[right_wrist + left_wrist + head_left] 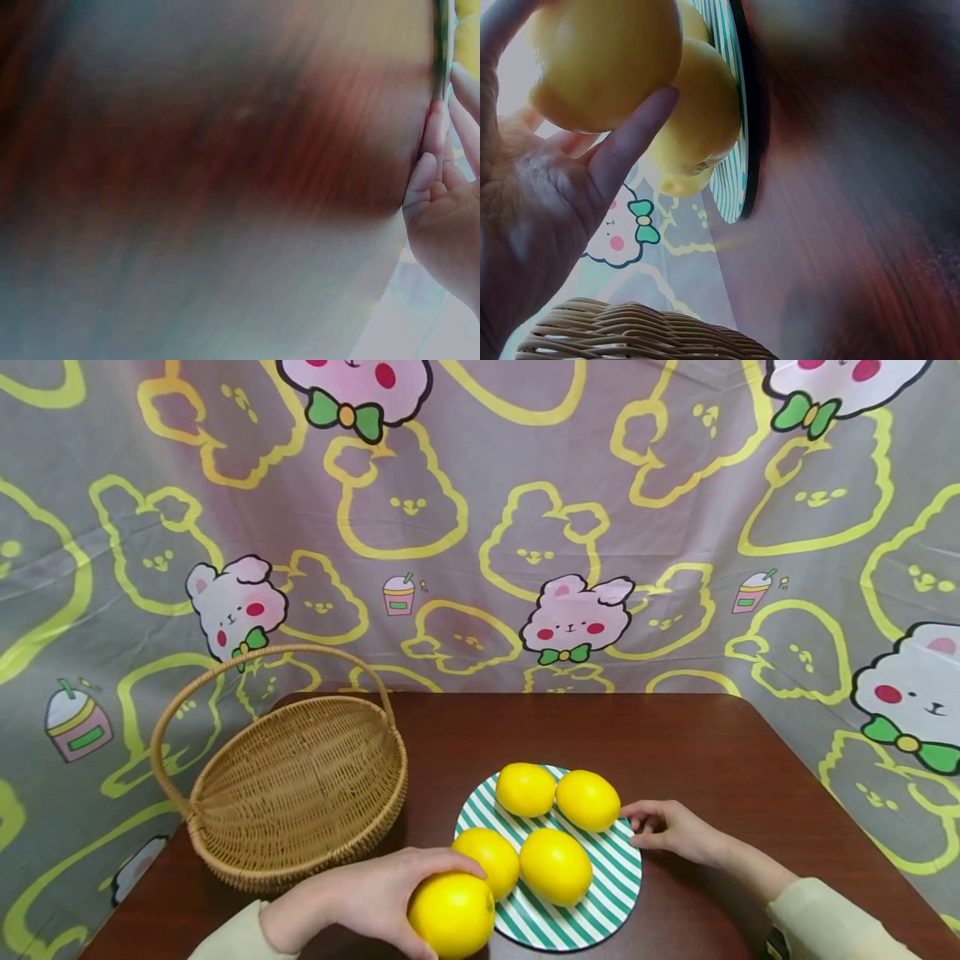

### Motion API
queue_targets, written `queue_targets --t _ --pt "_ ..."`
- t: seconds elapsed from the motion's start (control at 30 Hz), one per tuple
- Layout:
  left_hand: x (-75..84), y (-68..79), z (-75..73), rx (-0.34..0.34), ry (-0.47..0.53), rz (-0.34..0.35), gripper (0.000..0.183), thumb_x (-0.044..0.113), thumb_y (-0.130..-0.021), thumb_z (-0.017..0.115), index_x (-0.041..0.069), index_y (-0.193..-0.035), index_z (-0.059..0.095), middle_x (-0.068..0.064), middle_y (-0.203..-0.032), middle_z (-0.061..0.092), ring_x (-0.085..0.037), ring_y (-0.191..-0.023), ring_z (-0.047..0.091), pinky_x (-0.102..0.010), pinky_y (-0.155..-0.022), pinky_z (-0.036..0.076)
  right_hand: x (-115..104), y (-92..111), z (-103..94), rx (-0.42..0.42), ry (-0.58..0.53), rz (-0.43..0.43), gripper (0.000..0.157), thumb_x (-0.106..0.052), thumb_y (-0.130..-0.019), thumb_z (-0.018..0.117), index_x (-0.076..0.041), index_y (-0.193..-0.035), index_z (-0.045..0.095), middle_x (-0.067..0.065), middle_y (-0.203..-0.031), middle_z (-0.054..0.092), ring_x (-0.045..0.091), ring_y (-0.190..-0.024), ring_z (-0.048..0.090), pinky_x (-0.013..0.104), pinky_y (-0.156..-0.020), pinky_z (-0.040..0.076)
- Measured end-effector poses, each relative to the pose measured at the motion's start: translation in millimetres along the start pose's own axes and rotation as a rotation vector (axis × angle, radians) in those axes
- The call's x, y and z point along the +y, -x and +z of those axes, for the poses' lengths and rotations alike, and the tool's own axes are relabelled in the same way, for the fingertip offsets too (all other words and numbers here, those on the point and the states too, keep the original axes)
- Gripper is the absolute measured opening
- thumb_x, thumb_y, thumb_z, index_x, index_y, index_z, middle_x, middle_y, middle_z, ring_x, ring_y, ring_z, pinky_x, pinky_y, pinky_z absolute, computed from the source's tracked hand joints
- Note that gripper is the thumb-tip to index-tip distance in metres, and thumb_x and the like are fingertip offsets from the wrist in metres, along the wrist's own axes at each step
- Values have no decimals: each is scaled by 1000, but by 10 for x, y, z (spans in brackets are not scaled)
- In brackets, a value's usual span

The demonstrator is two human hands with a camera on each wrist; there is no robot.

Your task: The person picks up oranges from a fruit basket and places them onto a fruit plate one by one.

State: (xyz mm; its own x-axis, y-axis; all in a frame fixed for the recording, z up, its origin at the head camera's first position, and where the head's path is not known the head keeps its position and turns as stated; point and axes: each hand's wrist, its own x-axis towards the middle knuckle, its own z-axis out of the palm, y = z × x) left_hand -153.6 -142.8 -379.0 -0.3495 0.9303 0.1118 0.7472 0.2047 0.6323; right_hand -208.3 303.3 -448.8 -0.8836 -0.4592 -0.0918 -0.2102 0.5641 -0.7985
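Note:
My left hand grips a yellow lemon at the near left of the striped plate, thumb and fingers curled round its left side. In the left wrist view the held lemon sits high, between the thumb and fingers of the left hand. Several more lemons lie on the round plate, which has green and white stripes. At the plate's right rim, my right hand has loosely bent fingers, fingertips right at the edge beside a lemon. The right wrist view shows this hand along the rim.
A wicker basket with a tall arched handle stands on the left of the dark wooden table, tilted toward me. Its woven rim shows low in the left wrist view. A cartoon-printed cloth hangs round the table.

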Motion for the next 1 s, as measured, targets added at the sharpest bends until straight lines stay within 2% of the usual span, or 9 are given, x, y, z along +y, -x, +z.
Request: queue_targets --t 0.17,0.47,0.67,0.83,1.0 --pt "-20 -25 16 14 12 -44 78 27 -73 85 28 -138 43 10 -125 55 -6 -106 53 -28 -89 45 -5 1 -14 2 1 -1 46 -22 -87 74 0 -126 61 5 -94 59 19 -79 55 22 -67 46" --pt "-89 -99 124 40 -67 -30 80 29 -71 86 27 -138 45 13 -127 55 -4 -107 52 -27 -89 44 -30 21 2 -9 -21 -24 44 -18 -88 73 2 -124 61 5 -93 58 18 -79 54 22 -67 46" --pt "-104 -151 186 50 -110 -52 81 32 -72 86 29 -141 43 13 -131 53 -4 -110 50 -29 -91 43 -34 23 14 -4 -17 -5 43 -18 -88 73 1 -125 61 5 -93 57 18 -79 54 22 -66 46" --pt "-127 -212 247 52 -123 -63 80 35 -74 84 28 -142 43 13 -134 51 -6 -112 50 -30 -92 43 -42 28 14 -7 -34 -28 41 -14 -88 72 3 -124 61 6 -93 57 18 -78 53 22 -66 45" --pt "-153 -270 309 49 -147 -68 79 37 -76 83 28 -143 42 13 -136 49 -6 -114 49 -30 -92 43 -16 16 11 -6 -9 -27 42 -17 -89 72 1 -124 61 5 -93 57 17 -78 54 22 -67 45"
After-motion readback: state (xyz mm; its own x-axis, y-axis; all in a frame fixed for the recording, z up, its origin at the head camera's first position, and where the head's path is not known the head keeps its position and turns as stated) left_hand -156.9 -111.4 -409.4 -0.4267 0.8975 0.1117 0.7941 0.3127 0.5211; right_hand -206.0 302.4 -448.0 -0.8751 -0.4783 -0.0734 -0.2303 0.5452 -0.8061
